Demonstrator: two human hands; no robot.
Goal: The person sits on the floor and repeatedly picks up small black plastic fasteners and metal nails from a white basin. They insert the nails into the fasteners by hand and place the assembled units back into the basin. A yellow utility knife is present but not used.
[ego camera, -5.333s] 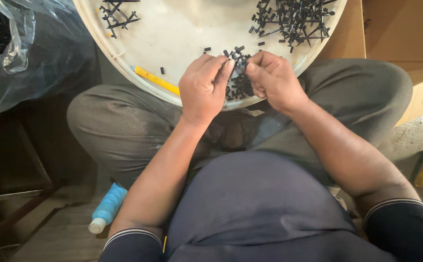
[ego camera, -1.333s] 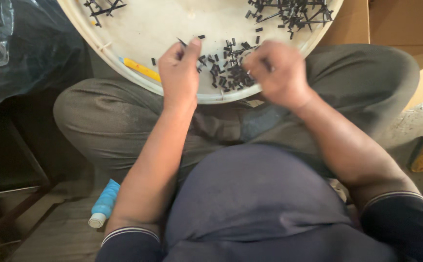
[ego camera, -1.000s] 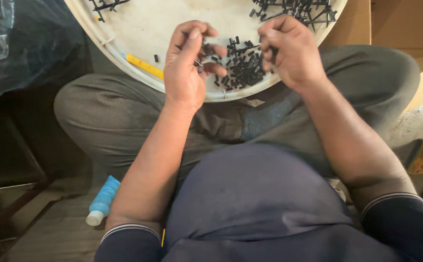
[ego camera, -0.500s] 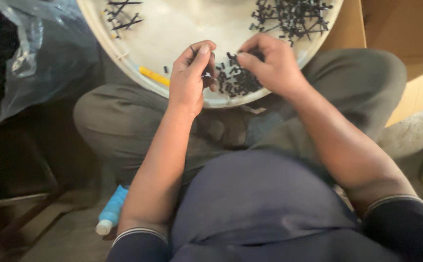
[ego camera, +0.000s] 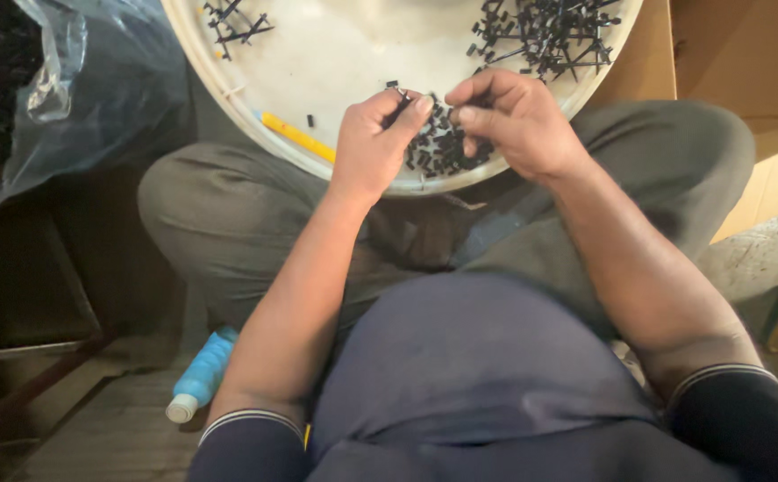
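Hands drawn closer, left hand (ego camera: 373,147) pinching small black piece (ego camera: 400,95), right hand (ego camera: 514,120) curled

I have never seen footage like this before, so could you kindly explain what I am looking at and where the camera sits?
There is no machine here, only a seated person at work. The camera is worn on their head and looks down over their chest and knees. A round white tray rests on their lap. On it lie a pile of small black plastic pieces, branched black plastic strips further off, and a yellow stick. The left hand pinches one small black piece, and the right hand meets it over the pile. A clear plastic bag and a blue bottle lie to the left.
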